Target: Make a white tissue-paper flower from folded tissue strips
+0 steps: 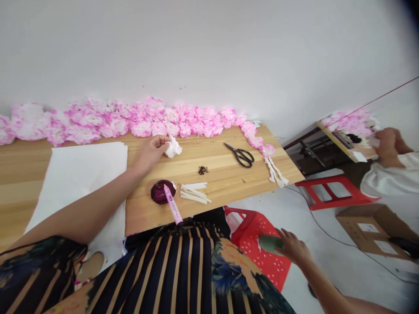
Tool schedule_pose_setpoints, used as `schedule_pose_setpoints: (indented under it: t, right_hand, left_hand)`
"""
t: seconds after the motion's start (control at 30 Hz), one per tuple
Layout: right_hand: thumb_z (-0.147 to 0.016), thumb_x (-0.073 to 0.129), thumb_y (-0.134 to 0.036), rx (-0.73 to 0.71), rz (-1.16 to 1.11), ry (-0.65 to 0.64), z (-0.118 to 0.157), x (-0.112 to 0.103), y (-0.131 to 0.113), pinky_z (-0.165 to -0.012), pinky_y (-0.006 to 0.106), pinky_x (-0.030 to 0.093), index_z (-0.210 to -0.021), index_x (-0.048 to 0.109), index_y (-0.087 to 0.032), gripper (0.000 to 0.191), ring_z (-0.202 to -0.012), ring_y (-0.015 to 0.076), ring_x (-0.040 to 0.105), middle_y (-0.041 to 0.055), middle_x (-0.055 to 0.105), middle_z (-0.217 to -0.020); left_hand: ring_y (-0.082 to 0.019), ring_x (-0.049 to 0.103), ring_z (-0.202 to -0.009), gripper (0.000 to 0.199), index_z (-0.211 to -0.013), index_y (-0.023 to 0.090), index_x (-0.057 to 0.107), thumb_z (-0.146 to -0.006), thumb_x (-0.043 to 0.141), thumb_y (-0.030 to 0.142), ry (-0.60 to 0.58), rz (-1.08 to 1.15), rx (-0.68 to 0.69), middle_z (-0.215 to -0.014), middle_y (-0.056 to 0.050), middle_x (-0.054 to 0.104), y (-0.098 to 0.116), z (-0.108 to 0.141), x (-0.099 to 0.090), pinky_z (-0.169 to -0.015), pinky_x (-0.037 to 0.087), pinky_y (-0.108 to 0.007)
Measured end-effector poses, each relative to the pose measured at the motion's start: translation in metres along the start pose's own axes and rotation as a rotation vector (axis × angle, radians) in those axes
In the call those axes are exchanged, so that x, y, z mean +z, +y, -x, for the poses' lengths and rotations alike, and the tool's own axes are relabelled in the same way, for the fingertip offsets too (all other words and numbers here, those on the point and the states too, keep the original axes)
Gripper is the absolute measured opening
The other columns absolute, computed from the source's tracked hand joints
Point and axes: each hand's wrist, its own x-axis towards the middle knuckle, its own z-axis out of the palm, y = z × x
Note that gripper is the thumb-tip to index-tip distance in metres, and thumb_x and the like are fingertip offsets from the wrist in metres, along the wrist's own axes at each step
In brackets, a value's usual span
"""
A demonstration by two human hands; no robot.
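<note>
My left hand (153,150) pinches a crumpled white paper flower (173,147) just above the wooden table, in front of the row of pink and white paper flowers (140,118). Low on the right, my right hand (293,247) grips the end of a green cylinder (271,244) over a red stool (258,231); its exact kind is unclear. On the table near my left hand are a dark dish (157,194) with a pink marker (173,205) leaning across it, several white sticks (194,194) and a small heap of dark brown bits (203,170).
Black-handled scissors (241,155) lie on the wooden table (219,148). A stack of white paper (88,170) covers its left part. White twisted ends (275,172) hang at the right edge. Beyond are a second red stool (334,192), a cardboard box (369,229) and another person's arm (391,146).
</note>
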Motion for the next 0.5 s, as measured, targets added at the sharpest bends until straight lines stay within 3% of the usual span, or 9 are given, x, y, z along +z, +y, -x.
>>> schedule_pose_setpoints:
  t: [0.1, 0.23, 0.37, 0.5]
  right_hand:
    - [-0.069, 0.068, -0.020, -0.044, 0.127, -0.118, -0.007, -0.005, -0.021, -0.094, 0.047, 0.043, -0.135, 0.057, -0.026, 0.067, -0.125, 0.0366, 0.056, 0.0158, 0.062, -0.135]
    - [-0.059, 0.071, -0.009, -0.025, 0.166, -0.165, -0.017, -0.002, -0.038, -0.088, 0.050, 0.045, -0.131, 0.061, -0.023, 0.073, -0.113, 0.0399, 0.063, 0.0181, 0.067, -0.124]
    - [-0.053, 0.069, -0.003, -0.036, 0.186, -0.174, -0.021, 0.001, -0.044, -0.085, 0.051, 0.047, -0.130, 0.061, -0.018, 0.079, -0.108, 0.0412, 0.067, 0.0219, 0.068, -0.120]
    - [-0.048, 0.067, -0.003, -0.058, 0.127, -0.147, -0.020, -0.009, -0.038, -0.080, 0.043, 0.050, -0.118, 0.069, -0.023, 0.073, -0.102, 0.0374, 0.070, 0.0155, 0.073, -0.108]
  left_hand:
    - [-0.012, 0.059, -0.064, 0.017, -0.084, 0.017, 0.064, -0.071, 0.073, 0.024, -0.008, 0.013, -0.001, -0.074, 0.000, 0.066, 0.002, 0.002, 0.000, -0.061, 0.049, -0.023]
    - [-0.012, 0.059, -0.066, 0.017, -0.082, 0.018, 0.064, -0.070, 0.074, 0.025, -0.008, 0.006, -0.008, -0.076, 0.000, 0.066, 0.004, 0.003, 0.000, -0.064, 0.048, -0.023]
    - [-0.012, 0.059, -0.068, 0.012, -0.084, 0.016, 0.066, -0.074, 0.070, 0.021, 0.001, -0.016, -0.011, -0.077, -0.001, 0.066, 0.003, 0.003, 0.000, -0.064, 0.047, -0.024]
    - [-0.012, 0.059, -0.067, 0.013, -0.086, 0.016, 0.066, -0.075, 0.069, 0.021, -0.006, -0.019, -0.020, -0.077, -0.001, 0.066, 0.002, 0.002, 0.000, -0.063, 0.047, -0.024]
